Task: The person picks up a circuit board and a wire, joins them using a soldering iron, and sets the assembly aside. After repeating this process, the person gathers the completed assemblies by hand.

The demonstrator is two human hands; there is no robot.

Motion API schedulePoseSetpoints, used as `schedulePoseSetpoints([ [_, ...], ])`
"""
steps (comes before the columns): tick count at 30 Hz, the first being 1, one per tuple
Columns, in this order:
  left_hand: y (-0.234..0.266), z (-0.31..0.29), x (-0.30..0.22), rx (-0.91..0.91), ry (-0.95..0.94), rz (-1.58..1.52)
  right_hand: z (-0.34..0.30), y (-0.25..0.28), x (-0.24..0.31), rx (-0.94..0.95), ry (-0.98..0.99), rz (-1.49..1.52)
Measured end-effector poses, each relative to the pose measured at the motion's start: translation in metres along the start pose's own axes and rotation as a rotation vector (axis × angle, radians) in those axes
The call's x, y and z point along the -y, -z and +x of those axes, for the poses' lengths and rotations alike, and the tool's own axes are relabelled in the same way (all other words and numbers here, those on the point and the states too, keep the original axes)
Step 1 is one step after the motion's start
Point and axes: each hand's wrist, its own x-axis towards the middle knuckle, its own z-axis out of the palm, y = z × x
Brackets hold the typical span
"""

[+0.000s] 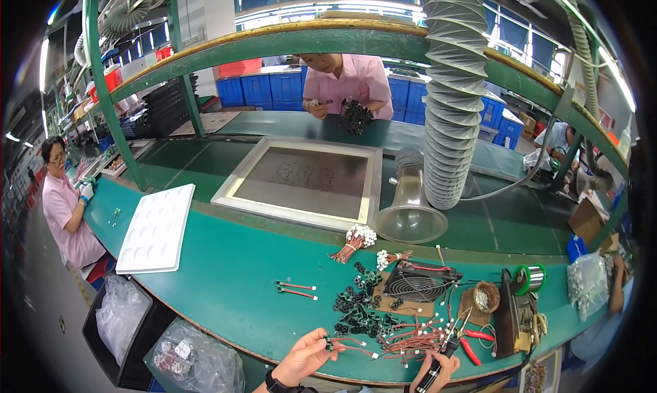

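My left hand (306,359) is near the front edge of the green bench, its fingers pinching a small green circuit board (328,342). Red and dark wires with white plugs (359,350) trail from it to the right. My right hand (438,371) is closed around a black-handled soldering iron (451,346), its thin tip slanting up and right. Between and beyond the hands lies a pile of red wire leads with white plugs (417,338). Several small black and green parts (356,311) are heaped behind them. Two finished-looking wired boards (296,289) lie apart, farther left.
A black fan with a round grille (417,283), a bowl (485,297), red-handled pliers (471,350) and a solder spool (531,279) stand at right. Wire bundles (354,244), a white tray (156,229) and an extraction hood (410,218) are farther back. Co-workers (349,85) sit around.
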Motion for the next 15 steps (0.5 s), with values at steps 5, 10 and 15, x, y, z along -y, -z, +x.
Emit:
schedulePoseSetpoints([
  [5, 0.0001, 0.0003, 0.0005, -0.006, -0.002, 0.001, -0.0018, 0.0013, 0.0008, -0.001, -0.014, -0.030],
  [10, 0.0028, -0.0003, 0.0008, 0.022, -0.004, -0.010, -0.0009, 0.0033, 0.0026, 0.019, -0.031, -0.025],
  [15, 0.0032, -0.0009, -0.0002, 0.047, 0.008, -0.029, -0.0048, 0.0015, 0.0010, 0.001, -0.041, 0.000],
])
